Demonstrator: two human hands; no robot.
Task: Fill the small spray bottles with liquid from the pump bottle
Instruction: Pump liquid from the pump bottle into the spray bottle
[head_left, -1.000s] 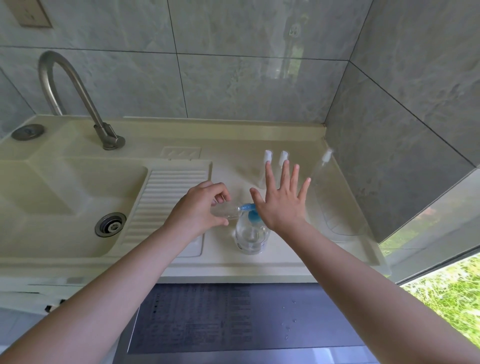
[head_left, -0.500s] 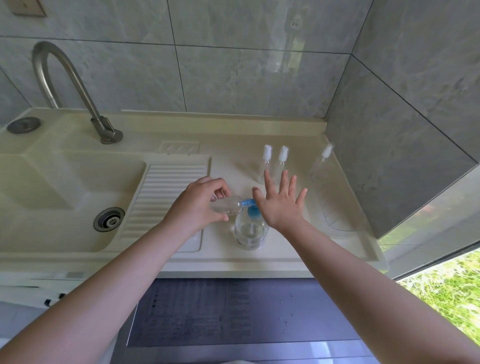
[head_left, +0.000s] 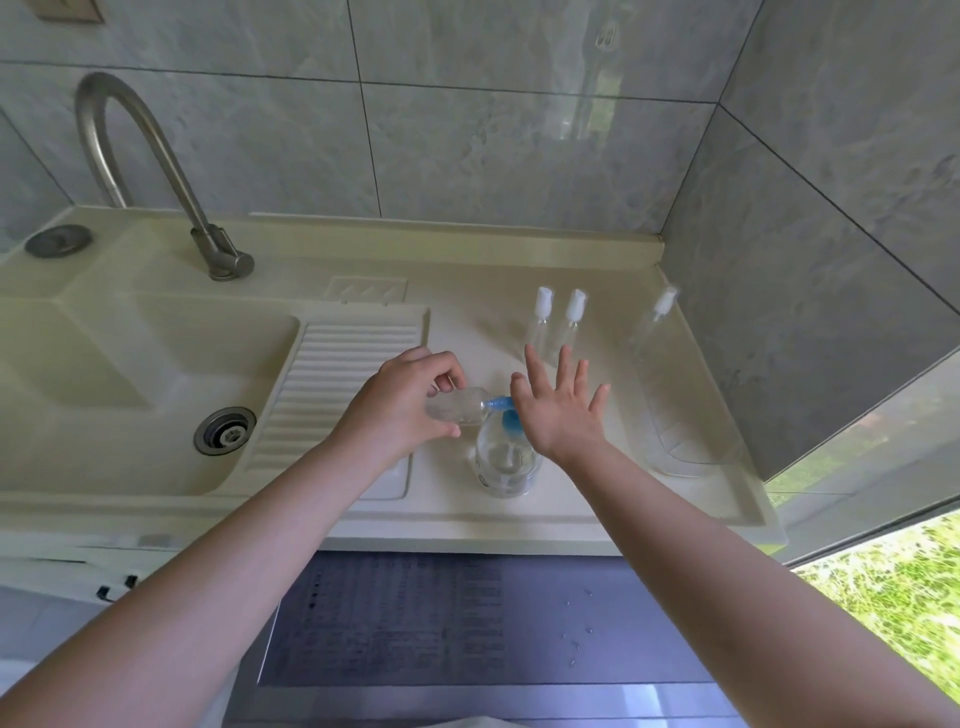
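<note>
Small spray bottle (head_left: 457, 408) lying near-horizontal, mouth aimed right at blue pump spout (head_left: 500, 403) — gripped by curled left hand (head_left: 400, 408) above counter (head_left: 467, 519). Pump bottle (head_left: 506, 462) upright below. Right hand (head_left: 561, 410) flat on pump head, fingers splayed straight — arms reaching forward

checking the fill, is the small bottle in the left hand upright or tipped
Tipped: the small bottle lies sideways in the left hand, mouth at the blue nozzle.

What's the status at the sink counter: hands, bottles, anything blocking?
Left hand grips small clear bottle at blue pump nozzle. Right hand open over round clear pump bottle. Nothing blocking.
</note>
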